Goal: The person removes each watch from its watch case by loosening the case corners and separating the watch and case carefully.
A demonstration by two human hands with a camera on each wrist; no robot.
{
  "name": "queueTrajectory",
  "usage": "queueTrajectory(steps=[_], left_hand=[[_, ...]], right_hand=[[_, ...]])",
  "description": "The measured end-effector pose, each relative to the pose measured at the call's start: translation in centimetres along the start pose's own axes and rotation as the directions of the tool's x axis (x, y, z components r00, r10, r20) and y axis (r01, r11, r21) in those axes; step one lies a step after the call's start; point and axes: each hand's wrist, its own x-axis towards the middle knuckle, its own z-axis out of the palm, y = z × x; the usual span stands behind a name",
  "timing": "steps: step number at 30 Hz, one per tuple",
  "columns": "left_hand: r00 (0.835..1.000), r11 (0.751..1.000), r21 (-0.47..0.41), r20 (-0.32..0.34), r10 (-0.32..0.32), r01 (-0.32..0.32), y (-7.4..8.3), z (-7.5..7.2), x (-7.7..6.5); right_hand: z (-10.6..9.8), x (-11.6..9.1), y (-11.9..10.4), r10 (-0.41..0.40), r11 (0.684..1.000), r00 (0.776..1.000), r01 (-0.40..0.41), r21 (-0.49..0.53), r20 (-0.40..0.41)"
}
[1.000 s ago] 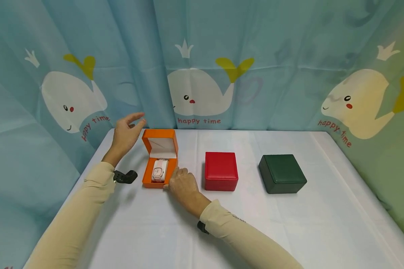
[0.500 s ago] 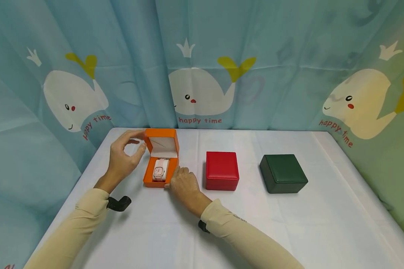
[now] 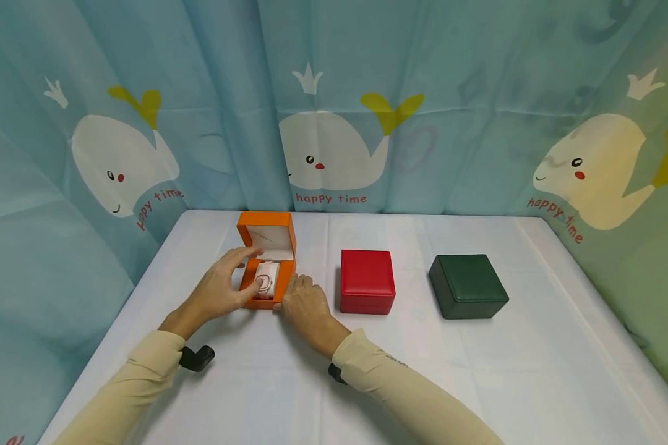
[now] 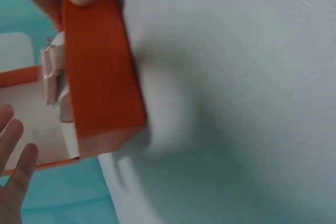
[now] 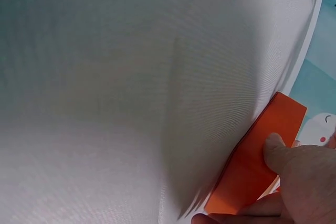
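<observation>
An orange watch box point(image 3: 266, 304) stands with its lid raised, white lining showing inside the lid point(image 3: 271, 241). In it sits a pale pink and white wristwatch point(image 3: 266, 271) round a white cushion. My left hand point(image 3: 216, 289) reaches over the box's left side, fingers spread about the watch. In the left wrist view its fingers point(image 4: 23, 169) appear beside the lid lining, apart from the watch point(image 4: 51, 72). My right hand point(image 3: 307, 306) grips the box's front right corner. The right wrist view shows its thumb point(image 5: 274, 148) pressed on the orange front wall.
To the right of the orange box are a closed red box point(image 3: 366, 281) and, farther right, a closed dark green box point(image 3: 469, 287). All stand on a white-covered table point(image 3: 423, 383). A blue curtain point(image 3: 451, 74) with whale prints hangs along the back edge.
My left hand has come down from above the box's left side, past the lid's edge, to the watch. The right hand keeps its grip on the front right corner; the box stays in place.
</observation>
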Motion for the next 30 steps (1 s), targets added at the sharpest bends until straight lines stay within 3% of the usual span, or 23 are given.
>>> queueTrajectory(steps=[4, 10, 17, 23, 30], left_hand=[[0.995, 0.997, 0.07, 0.082, -0.05, 0.044, 0.0, 0.7, -0.1], [0.991, 0.991, 0.117, 0.113, -0.075, 0.062, -0.2, 1.3, 0.1], [0.967, 0.975, 0.176, 0.191, -0.17, 0.137, -0.8, 1.5, -0.2], [0.946, 0.968, 0.197, 0.253, -0.201, 0.153, -1.0, 1.5, -0.1], [0.936, 0.966, 0.183, 0.266, -0.229, 0.185, -0.9, 1.2, 0.3]], right_hand=[[0.1, -0.1, 0.1, 0.012, 1.0, 1.0, -0.012, 0.011, -0.002], [0.2, -0.1, 0.2, 0.014, 1.0, 1.0, -0.014, 0.002, -0.01], [-0.1, -0.1, 0.0, 0.004, 1.0, 1.0, -0.004, 0.002, -0.004], [0.0, -0.1, 0.0, 0.005, 1.0, 1.0, -0.005, -0.003, -0.011], [0.0, -0.1, 0.1, -0.001, 1.0, 1.0, 0.001, 0.029, 0.006]])
